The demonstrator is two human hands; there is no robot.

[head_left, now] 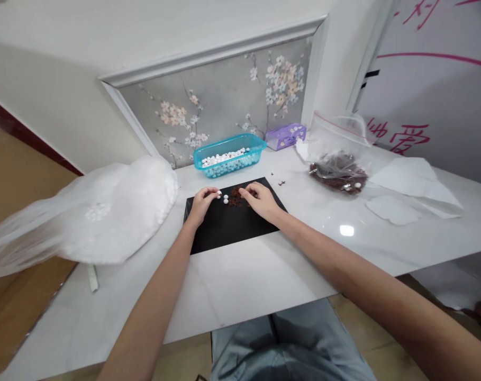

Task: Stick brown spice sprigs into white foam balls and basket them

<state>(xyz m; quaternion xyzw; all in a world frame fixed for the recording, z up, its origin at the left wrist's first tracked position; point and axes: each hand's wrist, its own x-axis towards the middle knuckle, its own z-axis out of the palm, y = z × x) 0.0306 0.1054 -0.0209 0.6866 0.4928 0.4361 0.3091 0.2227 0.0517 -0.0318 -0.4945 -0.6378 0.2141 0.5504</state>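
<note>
Bare forearms (339,259) reach across the table (240,286) to a black mat (228,227). Over it, the left hand (199,206) pinches 1 white ball (219,194) in its fingers, near 2 loose balls (226,201); the right hand (263,201) has its fingers at brown flakes (234,199), grip unclear.

The left hand (201,206) pinches a white ball (219,194) over a black mat (230,227), while the right hand's (261,200) fingertips meet brown pieces (235,198). Two white balls (226,201) lie between the hands; beyond them stands a blue basket (231,146), and right of the right hand, a zip bag (341,164).
</note>
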